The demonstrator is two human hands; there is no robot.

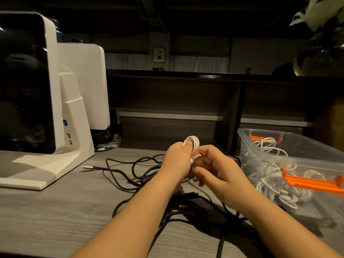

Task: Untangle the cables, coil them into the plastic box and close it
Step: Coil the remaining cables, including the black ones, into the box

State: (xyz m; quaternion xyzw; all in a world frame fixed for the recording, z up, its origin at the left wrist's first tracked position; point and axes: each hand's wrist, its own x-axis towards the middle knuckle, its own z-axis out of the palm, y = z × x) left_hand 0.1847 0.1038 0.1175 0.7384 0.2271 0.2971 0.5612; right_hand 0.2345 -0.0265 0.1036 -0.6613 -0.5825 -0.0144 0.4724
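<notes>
Cables are the job here, and most of the black cables [141, 175] lie in a loose tangle on the grey wooden table [55, 220], partly hidden under both forearms. A black block sits among them below the wrists, too dark to name. Big white machines [74, 101] fill the left side, and their left edge is cut off. The clear plastic box [290, 157] stands open at the right with white cables [270, 183] piled inside; its right side runs out of view, and orange clips [312, 183] show on its rim. Bare table lies open in front on the left. The left hand [176, 162] is closed around a small coil of white cable [191, 144], held up above the tangle. The right hand [217, 168] curls beside it, fingers pinching the silver plug [195, 158] at the cable's end. One black cable's silver plug [87, 167] lies alone near the machine's base.
</notes>
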